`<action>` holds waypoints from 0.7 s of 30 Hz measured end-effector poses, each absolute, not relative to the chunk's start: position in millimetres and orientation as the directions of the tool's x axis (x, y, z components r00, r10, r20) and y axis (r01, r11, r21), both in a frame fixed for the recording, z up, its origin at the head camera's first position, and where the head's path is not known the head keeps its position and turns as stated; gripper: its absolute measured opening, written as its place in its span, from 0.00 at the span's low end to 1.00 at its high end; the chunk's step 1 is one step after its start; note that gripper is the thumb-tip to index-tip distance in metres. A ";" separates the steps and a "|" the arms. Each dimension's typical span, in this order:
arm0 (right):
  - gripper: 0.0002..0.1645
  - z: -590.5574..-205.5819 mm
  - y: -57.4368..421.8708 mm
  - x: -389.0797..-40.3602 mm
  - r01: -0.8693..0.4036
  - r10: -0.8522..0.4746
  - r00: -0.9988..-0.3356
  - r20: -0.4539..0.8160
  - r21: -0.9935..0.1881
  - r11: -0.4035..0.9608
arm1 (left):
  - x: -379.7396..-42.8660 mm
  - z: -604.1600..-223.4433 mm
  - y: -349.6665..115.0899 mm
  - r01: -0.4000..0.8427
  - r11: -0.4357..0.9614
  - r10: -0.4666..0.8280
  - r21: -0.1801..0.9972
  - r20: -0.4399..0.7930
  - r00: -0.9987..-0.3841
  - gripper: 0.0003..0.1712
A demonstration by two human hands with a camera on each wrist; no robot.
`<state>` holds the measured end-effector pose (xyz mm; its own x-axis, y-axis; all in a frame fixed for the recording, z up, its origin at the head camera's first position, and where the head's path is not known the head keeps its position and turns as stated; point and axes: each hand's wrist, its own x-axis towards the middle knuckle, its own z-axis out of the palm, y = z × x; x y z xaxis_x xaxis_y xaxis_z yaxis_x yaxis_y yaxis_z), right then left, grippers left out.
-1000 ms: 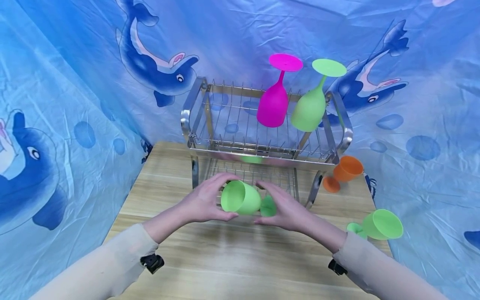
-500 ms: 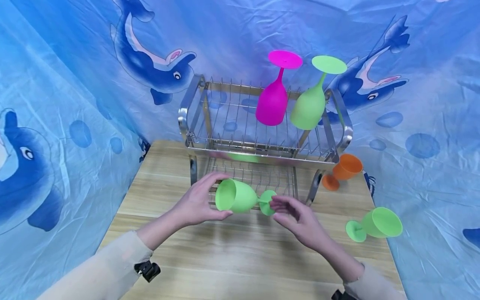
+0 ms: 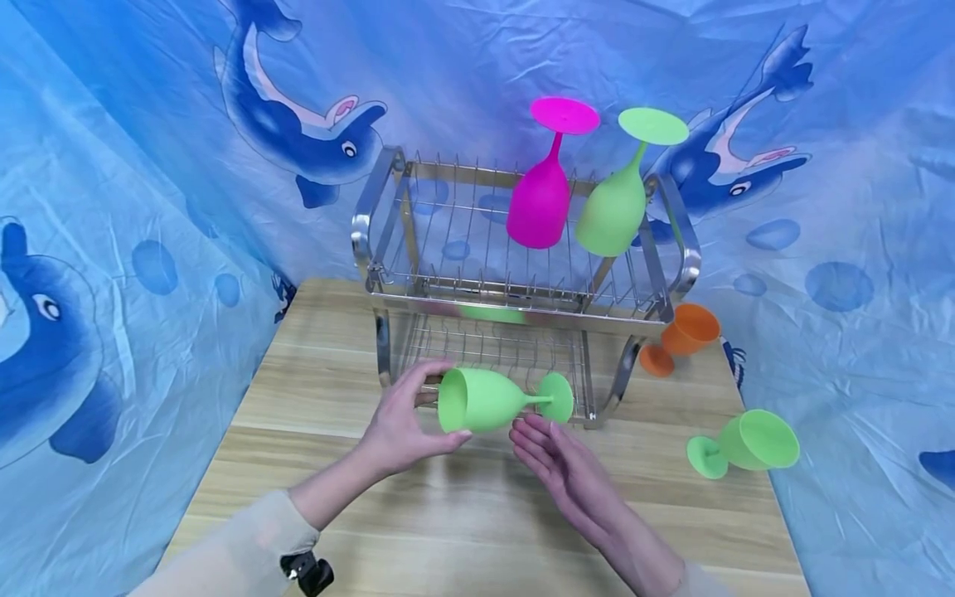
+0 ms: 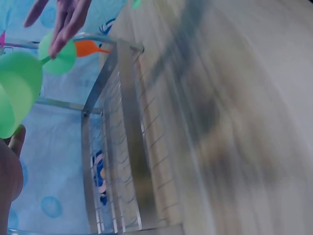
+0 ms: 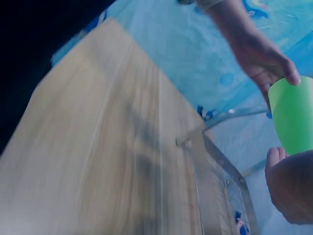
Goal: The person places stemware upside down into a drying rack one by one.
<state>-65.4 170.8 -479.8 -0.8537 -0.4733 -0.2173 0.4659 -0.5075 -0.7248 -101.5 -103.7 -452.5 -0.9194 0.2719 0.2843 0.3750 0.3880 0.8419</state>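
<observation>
In the head view my left hand point(image 3: 403, 424) grips a light green plastic goblet point(image 3: 488, 400) by its bowl near the rim. The goblet lies sideways above the table, mouth to the left and foot to the right. Below its stem is my right hand point(image 3: 570, 481), fingers extended and close together, nothing in its grasp. The left wrist view shows those right fingers overlapping the goblet's stem and foot. From the right wrist, the left thumb and fingers hold the green bowl point(image 5: 293, 115) at its rim.
A two-tier metal dish rack point(image 3: 515, 307) stands behind the hands. On its upper tier a magenta goblet point(image 3: 539, 203) and a light green goblet point(image 3: 612, 214) rest upside down. An orange goblet point(image 3: 690, 330) and another green goblet point(image 3: 757, 439) lie at the table's right edge.
My right hand has left the goblet's bowl and foot area, dropping below the stem with fingers straightened. The goblet, held in my left hand, has turned more level, its foot swinging right.
</observation>
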 end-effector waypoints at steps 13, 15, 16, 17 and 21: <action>0.20 -471.7 146.3 -78.9 0.396 -0.314 -0.917 -0.245 -0.470 -0.789 | -80.9 -462.7 -89.7 0.308 0.214 0.139 0.927 0.283 -0.949 0.50; 0.15 -469.3 143.9 -81.3 0.377 -0.291 -0.924 -0.247 -0.471 -0.797 | -79.1 -463.3 -87.9 0.300 0.198 0.127 0.933 0.280 -0.952 0.50; 0.13 -468.3 143.0 -82.1 0.370 -0.283 -0.927 -0.246 -0.475 -0.798 | -78.2 -463.4 -87.2 0.299 0.191 0.122 0.935 0.280 -0.952 0.50; 0.13 -467.3 142.1 -83.0 0.362 -0.272 -0.930 -0.248 -0.484 -0.797 | -77.6 -463.7 -86.6 0.297 0.186 0.116 0.936 0.280 -0.953 0.50; 0.13 -463.1 139.6 -85.9 0.329 -0.221 -0.940 -0.260 -0.521 -0.787 | -75.8 -463.5 -85.7 0.299 0.155 0.105 0.942 0.285 -0.953 0.50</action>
